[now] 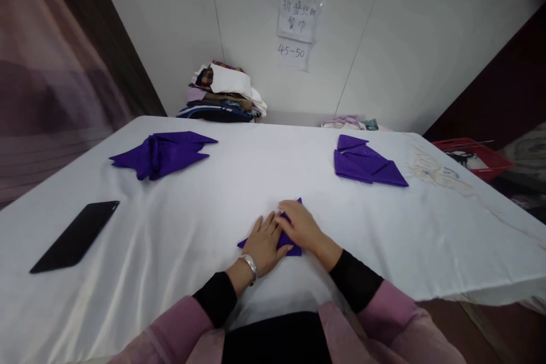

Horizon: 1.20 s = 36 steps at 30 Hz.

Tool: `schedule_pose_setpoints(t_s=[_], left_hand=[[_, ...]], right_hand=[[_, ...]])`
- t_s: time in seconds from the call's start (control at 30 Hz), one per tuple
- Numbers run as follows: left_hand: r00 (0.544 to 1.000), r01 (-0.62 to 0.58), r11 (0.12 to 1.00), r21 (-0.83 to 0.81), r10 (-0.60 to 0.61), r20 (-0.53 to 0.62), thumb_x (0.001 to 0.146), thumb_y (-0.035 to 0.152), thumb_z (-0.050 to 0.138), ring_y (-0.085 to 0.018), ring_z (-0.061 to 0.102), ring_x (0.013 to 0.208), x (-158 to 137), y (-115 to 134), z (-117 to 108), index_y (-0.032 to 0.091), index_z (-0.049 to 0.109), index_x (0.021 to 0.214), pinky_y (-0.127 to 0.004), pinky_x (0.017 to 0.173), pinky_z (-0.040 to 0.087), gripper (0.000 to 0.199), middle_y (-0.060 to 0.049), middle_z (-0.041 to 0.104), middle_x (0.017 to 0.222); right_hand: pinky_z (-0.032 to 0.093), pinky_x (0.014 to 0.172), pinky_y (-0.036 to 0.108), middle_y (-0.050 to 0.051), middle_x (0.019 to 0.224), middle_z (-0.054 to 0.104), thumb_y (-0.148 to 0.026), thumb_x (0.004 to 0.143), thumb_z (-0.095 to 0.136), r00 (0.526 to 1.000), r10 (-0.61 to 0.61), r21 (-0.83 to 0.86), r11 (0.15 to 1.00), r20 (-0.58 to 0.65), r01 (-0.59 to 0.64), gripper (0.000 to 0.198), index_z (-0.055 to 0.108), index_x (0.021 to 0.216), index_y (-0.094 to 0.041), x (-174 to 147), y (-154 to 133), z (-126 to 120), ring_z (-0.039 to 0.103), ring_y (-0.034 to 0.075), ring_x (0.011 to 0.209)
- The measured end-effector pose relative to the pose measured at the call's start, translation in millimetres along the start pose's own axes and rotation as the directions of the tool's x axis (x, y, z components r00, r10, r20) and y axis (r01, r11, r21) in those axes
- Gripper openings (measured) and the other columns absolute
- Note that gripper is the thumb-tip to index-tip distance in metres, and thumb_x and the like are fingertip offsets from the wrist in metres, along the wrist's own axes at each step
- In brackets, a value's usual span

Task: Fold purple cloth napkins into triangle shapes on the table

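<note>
Between my hands, a folded purple napkin (pixel 293 251) lies flat on the white tablecloth (pixel 273 170), partly covered by them. My left hand (pixel 263 243), with a silver bracelet at its wrist, rests flat on the napkin with its fingers stretched out. Its thumb lies near the napkin's lower edge. The curled fingers of my right hand (pixel 302 227) pinch a part of the napkin beside the left fingertips. A purple corner sticks up beyond the right hand, and another point shows left of the left hand.
A folded purple cloth (pixel 168 153) sits at the far left, another purple folded cloth (pixel 367 164) at the far right. A black tablet-like slab (pixel 77 237) lies at left. Stacked clothes (pixel 226 94) stand behind the table. A red basket (pixel 478 159) is beyond its right edge.
</note>
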<state>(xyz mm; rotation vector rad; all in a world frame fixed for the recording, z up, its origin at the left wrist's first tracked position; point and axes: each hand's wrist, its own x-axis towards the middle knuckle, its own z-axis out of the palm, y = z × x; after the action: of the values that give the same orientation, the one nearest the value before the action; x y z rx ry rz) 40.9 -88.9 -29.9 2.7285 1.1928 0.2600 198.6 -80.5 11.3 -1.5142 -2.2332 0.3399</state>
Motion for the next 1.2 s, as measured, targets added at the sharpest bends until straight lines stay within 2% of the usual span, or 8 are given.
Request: schedule_pose_setpoints(t_s=[0.07,0.1,0.23,0.4,0.6,1.0,1.2], left_hand=[[1.0,-0.004,1.0,0.007,0.004,-0.015,0.085,0.048,0.04,-0.029,0.019,0.135,0,1,0,0.018,0.027,0.14,-0.05,0.108,0.016,0.064,-0.011,0.028,0.147],[1.0,-0.003,1.0,0.008,0.003,-0.024,0.085,0.046,0.042,-0.029,0.018,0.136,0,1,0,0.019,0.025,0.141,-0.05,0.108,0.016,0.064,-0.01,0.028,0.147],[1.0,-0.002,1.0,-0.016,0.002,-0.028,0.084,0.052,0.041,-0.028,0.018,0.136,1,0,1,0.02,0.022,0.141,-0.051,0.108,0.018,0.069,-0.01,0.028,0.147],[1.0,0.013,0.999,-0.031,-0.013,-0.004,0.085,0.058,0.033,-0.028,0.021,0.135,0,-1,3,0.016,0.028,0.139,-0.052,0.108,0.018,0.068,-0.013,0.032,0.144],[1.0,0.011,1.0,-0.007,-0.011,-0.021,0.085,0.057,0.036,-0.028,0.025,0.134,-1,0,3,0.016,0.034,0.136,-0.051,0.107,0.02,0.066,-0.014,0.035,0.143],[0.999,0.0,1.0,-0.011,-0.001,-0.038,0.085,0.058,0.033,-0.028,0.024,0.134,-2,-2,4,0.018,0.03,0.138,-0.052,0.107,0.019,0.066,-0.013,0.034,0.143],[0.996,0.041,0.999,0.019,-0.039,-0.085,0.083,0.062,0.033,-0.029,0.024,0.134,-18,-10,5,0.017,0.027,0.14,-0.052,0.107,0.018,0.072,-0.013,0.032,0.144]], right_hand=[[0.017,0.108,0.038,0.011,0.138,0.041,-0.049,0.088,0.041,0.98,-0.168,0.043,0.986,0.107,0.164,0.052,0.044,0.128,-0.016,0,-8,9,0.029,0.022,0.13],[0.013,0.109,0.041,0.012,0.143,0.034,-0.053,0.087,0.04,0.969,-0.19,0.047,0.982,0.158,0.185,0.059,0.04,0.132,-0.015,0,-8,13,0.023,0.023,0.133],[0.01,0.109,0.045,0.014,0.148,0.021,-0.058,0.088,0.032,0.964,-0.091,0.01,0.996,0.251,0.092,0.069,0.026,0.14,-0.014,3,5,22,0.012,0.025,0.137],[0.009,0.11,0.043,0.012,0.148,0.021,-0.057,0.088,0.03,0.965,-0.055,-0.031,0.997,0.255,0.065,0.068,0.025,0.141,-0.015,7,25,19,0.011,0.022,0.137],[0.007,0.11,0.043,0.008,0.149,0.02,-0.055,0.09,0.027,0.965,-0.018,-0.043,0.999,0.261,0.03,0.064,0.025,0.142,-0.018,12,38,13,0.012,0.02,0.137],[0.008,0.11,0.042,0.007,0.148,0.022,-0.057,0.09,0.026,0.968,-0.023,-0.053,0.998,0.25,0.037,0.062,0.029,0.14,-0.019,12,39,13,0.013,0.019,0.137],[0.008,0.11,0.043,0.007,0.148,0.023,-0.057,0.09,0.026,0.968,-0.04,-0.065,0.996,0.249,0.058,0.063,0.03,0.14,-0.019,12,40,14,0.014,0.02,0.137]])
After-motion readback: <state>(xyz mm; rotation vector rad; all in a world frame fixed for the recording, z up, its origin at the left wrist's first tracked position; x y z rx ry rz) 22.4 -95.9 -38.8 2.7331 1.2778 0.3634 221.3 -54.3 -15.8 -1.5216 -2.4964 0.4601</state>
